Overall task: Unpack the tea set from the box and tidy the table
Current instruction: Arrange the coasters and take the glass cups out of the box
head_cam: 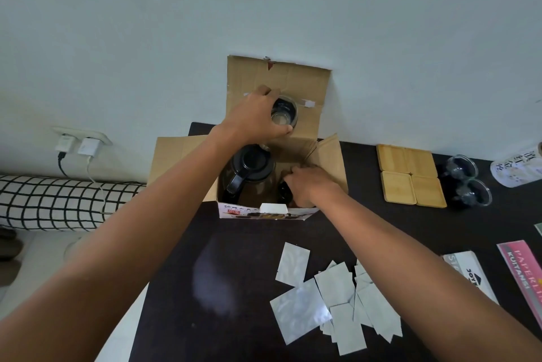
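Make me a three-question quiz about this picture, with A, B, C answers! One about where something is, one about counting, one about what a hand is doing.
1. Where is the black teapot?
A. inside the box
B. on the coasters
C. on the floor

2. How many wooden coasters lie on the table?
A. two
B. four
C. six

3. What is the left hand doing?
A. resting flat
B. holding a glass cup
C. pointing

Answers: 1 A, it sits between the cardboard walls. 2 B, four squares lie together. 3 B, fingers wrap the cup above the box.

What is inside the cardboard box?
A dark teapot sits in the box. The right hand reaches in beside it onto something dark, mostly hidden. The left hand holds a glass cup above the box. The bottom is hidden.
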